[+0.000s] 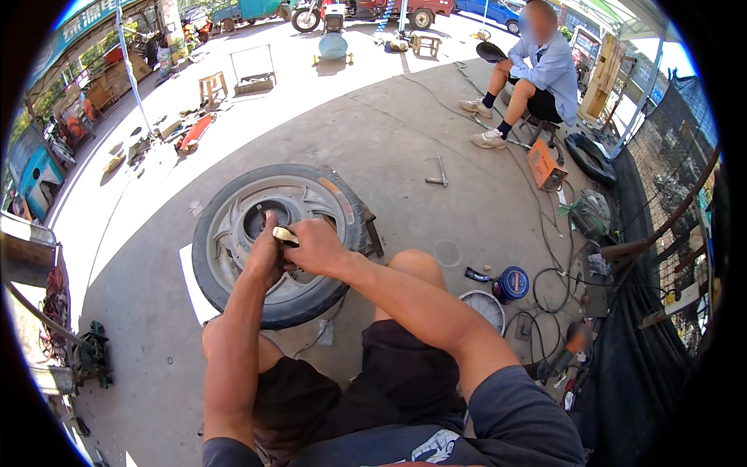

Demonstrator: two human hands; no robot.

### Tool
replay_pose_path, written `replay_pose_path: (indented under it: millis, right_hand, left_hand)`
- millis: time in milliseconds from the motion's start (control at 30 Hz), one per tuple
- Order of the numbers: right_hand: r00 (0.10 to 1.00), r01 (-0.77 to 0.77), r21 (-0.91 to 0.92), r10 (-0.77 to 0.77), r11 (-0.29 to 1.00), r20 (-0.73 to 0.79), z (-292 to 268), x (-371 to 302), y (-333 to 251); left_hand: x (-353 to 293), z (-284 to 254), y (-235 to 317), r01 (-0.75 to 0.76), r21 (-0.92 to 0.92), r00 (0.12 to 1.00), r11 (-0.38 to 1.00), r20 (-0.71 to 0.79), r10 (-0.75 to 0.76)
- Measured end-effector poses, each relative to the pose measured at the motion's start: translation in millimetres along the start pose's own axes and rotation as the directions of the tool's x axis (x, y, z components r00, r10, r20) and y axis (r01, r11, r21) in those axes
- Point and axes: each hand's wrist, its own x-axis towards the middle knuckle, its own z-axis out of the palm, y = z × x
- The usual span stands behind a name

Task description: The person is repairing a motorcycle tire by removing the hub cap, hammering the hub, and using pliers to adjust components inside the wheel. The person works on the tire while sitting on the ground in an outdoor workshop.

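A motorcycle wheel with a black tyre (204, 247) lies flat in front of my knees, its grey spoked rim facing up. Over its hub (254, 220), my left hand (267, 255) is closed, thumb toward the hub; whatever its fingers hold is hidden. Just right of it, my right hand (317, 247) is closed around a tool with a pale, rounded handle end (285, 234). The tool's working end is hidden by my hands, so its kind does not show. Both hands are close together above the rim.
A T-shaped metal tool (440, 173) lies on the concrete beyond the wheel. At right are a blue tin (511, 285), a round pale basin (482, 310), an angle grinder (572, 346), cables and an orange machine (547, 165). A seated person (545, 78) is at far right.
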Motion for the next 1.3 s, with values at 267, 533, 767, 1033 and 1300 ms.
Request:
replay_pose_path:
  millis: [267, 533, 767, 1033, 1300]
  right_hand:
    - [1.0, -0.023, -0.026, 0.023, 0.999, 0.0, -3.1, -1.2, 0.0]
    - [0.995, -0.046, 0.03, 0.049, 0.998, -0.086, 2.4, -0.1, 2.7]
    - [0.965, -0.054, 0.181, 0.098, 0.982, -0.243, 1.7, 4.5, 10.2]
    - [0.971, -0.082, 0.359, 0.157, 0.93, -0.182, 3.1, 9.7, 22.5]
    - [0.982, -0.133, 0.645, 0.187, 0.753, -0.016, -5.1, 7.5, 9.9]
  left_hand:
    - [3.1, -0.9, -2.2, 0.006, 0.015, 1.0, 1.0, -0.026, -0.006]
    - [-2.9, -0.5, 1.9, -0.022, -0.022, 1.0, 1.0, -0.011, 0.022]
    - [-13.4, -1.7, 7.6, -0.103, 0.106, 0.991, 0.989, -0.068, 0.111]
    - [-19.9, -0.7, 12.0, -0.161, 0.098, 0.986, 0.982, 0.057, 0.156]
    - [-26.5, -1.1, 9.0, -0.217, -0.039, 0.972, 0.975, 0.081, 0.22]
